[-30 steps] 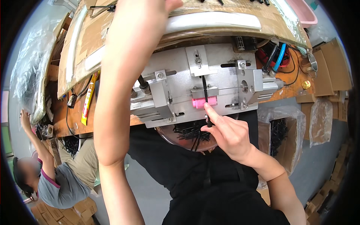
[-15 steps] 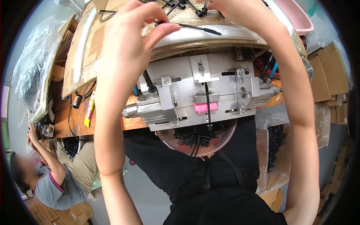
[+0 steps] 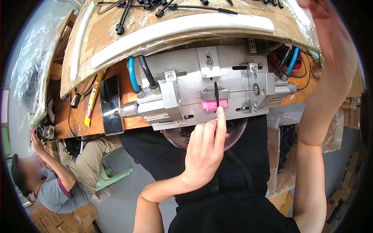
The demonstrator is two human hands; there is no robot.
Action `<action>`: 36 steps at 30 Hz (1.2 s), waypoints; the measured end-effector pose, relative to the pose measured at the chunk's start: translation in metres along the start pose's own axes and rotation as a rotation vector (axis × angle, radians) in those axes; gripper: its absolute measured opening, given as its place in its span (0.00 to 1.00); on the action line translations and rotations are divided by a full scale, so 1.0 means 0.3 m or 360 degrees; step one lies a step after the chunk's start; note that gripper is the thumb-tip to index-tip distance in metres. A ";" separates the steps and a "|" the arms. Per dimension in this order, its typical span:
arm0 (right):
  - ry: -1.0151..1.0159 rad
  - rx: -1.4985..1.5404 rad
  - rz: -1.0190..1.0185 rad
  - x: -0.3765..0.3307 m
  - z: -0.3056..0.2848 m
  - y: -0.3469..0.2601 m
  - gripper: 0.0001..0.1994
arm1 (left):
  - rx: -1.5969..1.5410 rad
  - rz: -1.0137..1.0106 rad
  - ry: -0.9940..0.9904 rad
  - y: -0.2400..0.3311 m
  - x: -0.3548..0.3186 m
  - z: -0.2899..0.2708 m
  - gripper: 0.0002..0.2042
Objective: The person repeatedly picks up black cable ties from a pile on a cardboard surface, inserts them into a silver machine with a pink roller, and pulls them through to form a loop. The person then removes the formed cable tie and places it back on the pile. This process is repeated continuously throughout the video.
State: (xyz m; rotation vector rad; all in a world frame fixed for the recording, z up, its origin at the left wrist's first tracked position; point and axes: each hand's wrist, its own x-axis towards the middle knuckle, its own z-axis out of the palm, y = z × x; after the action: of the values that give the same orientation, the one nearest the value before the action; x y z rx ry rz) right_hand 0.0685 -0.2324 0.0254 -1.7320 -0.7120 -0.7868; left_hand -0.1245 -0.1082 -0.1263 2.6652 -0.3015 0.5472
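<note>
A black mascara wand (image 3: 217, 93) stands out lengthwise over the pink block (image 3: 210, 105) at the middle of the metal fixture (image 3: 194, 81). My left hand (image 3: 205, 153) is at its near end, index finger stretched along it and the other fingers curled. The thumb and the wand's near end are hidden beneath the hand. My right hand (image 3: 320, 23) is raised at the upper right, beyond the fixture. It is blurred, and its fingers are cut off at the picture's edge. Another mascara wand (image 3: 202, 7) lies on the cardboard-covered board (image 3: 128, 46), among several others.
A bowl (image 3: 175, 139) of wands rests on my lap, partly covered by my hand. Blue and black air hoses (image 3: 134, 73) rise from the fixture. A phone (image 3: 111, 105) and a yellow packet (image 3: 92, 101) lie left. Another person (image 3: 64, 178) sits at far left. A lined carton (image 3: 283, 151) stands right.
My left hand has left the board, where its wand now lies, and come down to the wand at the fixture. My right hand has swung outward to the right. The phone is uncovered.
</note>
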 end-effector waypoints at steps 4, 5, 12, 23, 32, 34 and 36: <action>0.0011 0.0172 0.0118 -0.072 -0.096 -0.006 0.14 | 0.0021 -0.0023 -0.0037 0.000 0.043 0.008 0.35; 0.0001 0.0180 0.0134 -0.099 -0.133 -0.024 0.13 | 0.0003 -0.0005 -0.0057 0.006 0.053 0.005 0.36; -0.0650 0.0048 0.0240 -0.486 -0.163 -0.113 0.23 | -0.0197 0.0052 -0.0088 -0.057 0.161 -0.116 0.33; -0.0795 -0.0234 0.0277 -0.716 0.005 -0.072 0.32 | 0.0014 0.0303 -0.0553 -0.282 0.716 -0.350 0.05; -0.0620 -0.0414 -0.0286 -0.390 -0.017 -0.039 0.22 | -0.0115 0.0526 -0.0246 -0.353 0.603 -0.374 0.23; -0.0458 -0.0715 -0.0286 -0.215 0.007 -0.019 0.19 | -0.0160 0.0469 0.0062 -0.274 0.512 -0.321 0.32; -0.0631 -0.0881 -0.0083 -0.054 0.073 0.010 0.17 | -0.0002 0.0294 0.0178 -0.182 0.358 -0.283 0.32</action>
State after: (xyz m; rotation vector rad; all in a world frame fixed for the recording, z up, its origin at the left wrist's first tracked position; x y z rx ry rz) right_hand 0.0644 -0.2136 0.0059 -2.4229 -0.8576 -0.7237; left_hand -0.0404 -0.0369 -0.0284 2.6085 -0.5176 0.7493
